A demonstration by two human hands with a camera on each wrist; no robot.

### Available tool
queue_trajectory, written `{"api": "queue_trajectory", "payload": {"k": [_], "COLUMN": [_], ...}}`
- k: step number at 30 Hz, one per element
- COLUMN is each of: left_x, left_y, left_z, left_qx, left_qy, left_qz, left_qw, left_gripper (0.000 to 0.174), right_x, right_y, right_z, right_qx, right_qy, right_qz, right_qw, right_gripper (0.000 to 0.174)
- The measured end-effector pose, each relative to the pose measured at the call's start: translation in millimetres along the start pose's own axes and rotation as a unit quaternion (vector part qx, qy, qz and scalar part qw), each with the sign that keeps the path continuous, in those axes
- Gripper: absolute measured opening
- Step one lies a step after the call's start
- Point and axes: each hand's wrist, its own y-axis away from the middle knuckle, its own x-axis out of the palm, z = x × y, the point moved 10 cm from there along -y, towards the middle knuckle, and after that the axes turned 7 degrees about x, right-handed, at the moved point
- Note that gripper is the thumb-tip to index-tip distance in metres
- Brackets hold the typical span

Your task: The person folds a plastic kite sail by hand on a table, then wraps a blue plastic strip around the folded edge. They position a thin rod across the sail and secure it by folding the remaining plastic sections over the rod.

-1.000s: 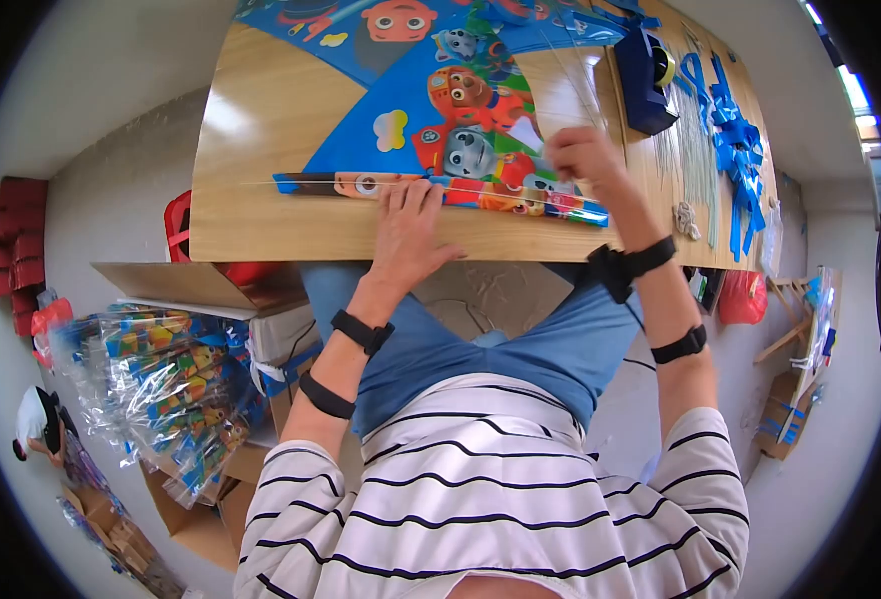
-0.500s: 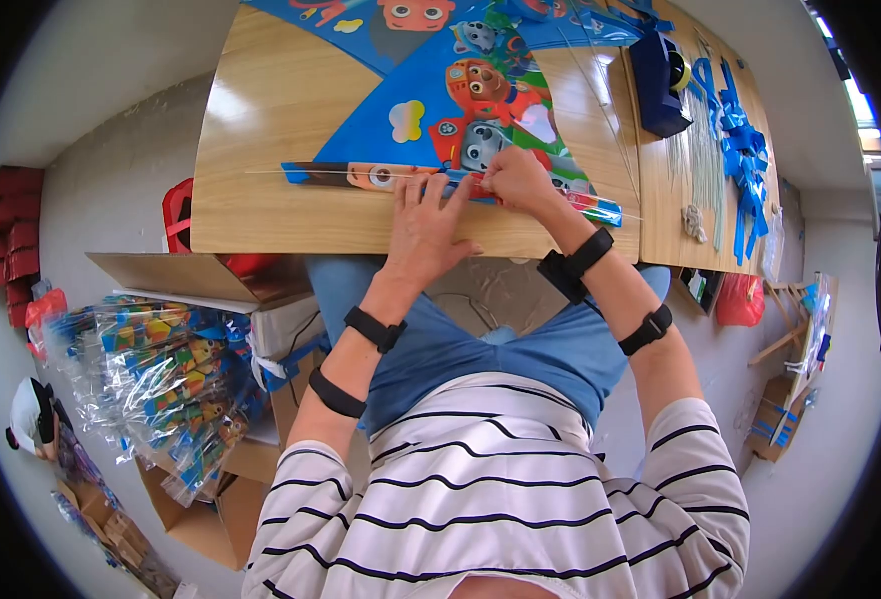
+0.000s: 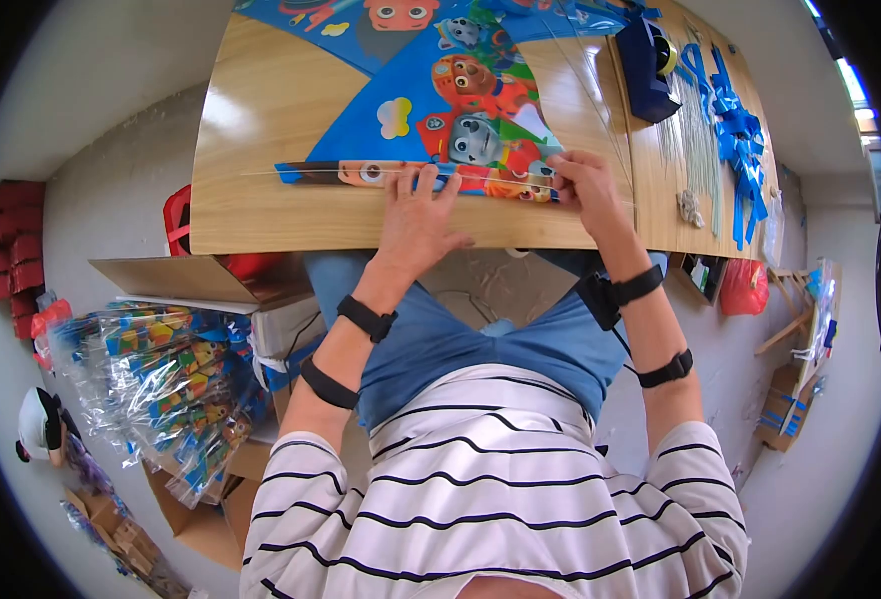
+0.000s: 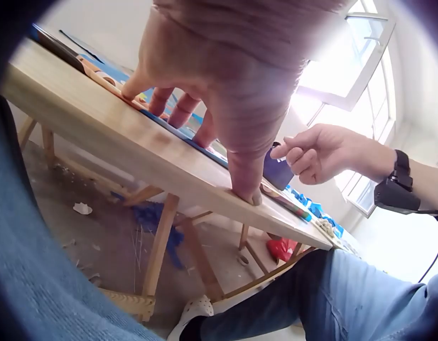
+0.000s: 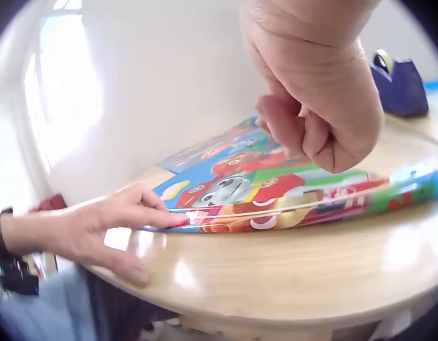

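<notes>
A blue triangular sheet with cartoon print, like a kite sail (image 3: pixel 356 132), lies on the wooden table (image 3: pixel 261 222). Its near edge is folded into a narrow strip (image 3: pixel 361 173). A thin pale rod (image 5: pixel 283 211) runs along this fold and sticks out past its left end. My left hand (image 3: pixel 413 220) presses the fold with spread fingertips, its thumb out toward the table edge. Over the right part of the fold, my right hand (image 3: pixel 592 190) has its fingers curled in; nothing shows between them in the right wrist view (image 5: pixel 318 106).
A dark blue tape dispenser (image 3: pixel 645 75) stands at the back right, near blue ribbons (image 3: pixel 740 150) and thin rods (image 3: pixel 695 150). More printed sheets (image 3: pixel 311 25) lie at the back. A box holding plastic-wrapped packs (image 3: pixel 181 379) is at the left below the table.
My right hand came down from the right to the fold beside my left hand, then moved back right along it. The left hand keeps pressing the fold.
</notes>
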Motion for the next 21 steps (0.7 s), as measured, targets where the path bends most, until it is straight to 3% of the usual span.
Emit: {"api": "queue_trajectory", "payload": {"k": [1,2,3,6,10,15,18,21], "left_x": [1,2,2,3,2,-1,-6,-8], "left_y": [-1,-1,-2,-2,2,-2,-3,-4], "left_z": [0,1,1,1,-1,0,-3,-2], "left_qx": [0.000,0.000,0.005,0.012,0.009,0.019,0.015,0.019], "left_qy": [-0.002,-0.006,-0.011,-0.018,-0.012,-0.024,-0.018,0.006], "left_qz": [0.005,0.009,0.009,0.005,-0.003,-0.011,-0.002,0.018], "left_qw": [1.000,1.000,1.000,1.000,1.000,0.999,1.000,1.000], "left_gripper": [0.090,0.090,0.091,0.092,0.086,0.083,0.084,0.084], "right_x": [5,31,61,140,139,137,139,138], "right_y": [10,29,54,110,86,83,84,80], "right_z": [13,27,39,50,9,22,-2,-10], "right_qx": [-0.123,-0.243,-0.355,-0.525,-0.502,-0.458,-0.488,-0.491], "right_qy": [0.112,0.221,0.322,0.500,0.499,0.503,0.514,0.504], "right_qz": [-0.046,-0.091,-0.134,-0.125,-0.105,-0.090,-0.097,-0.098], "right_qw": [0.985,0.940,0.867,0.677,0.698,0.728,0.698,0.704], "right_gripper": [0.026,0.031,0.036,0.050,0.062,0.073,0.076,0.078]}}
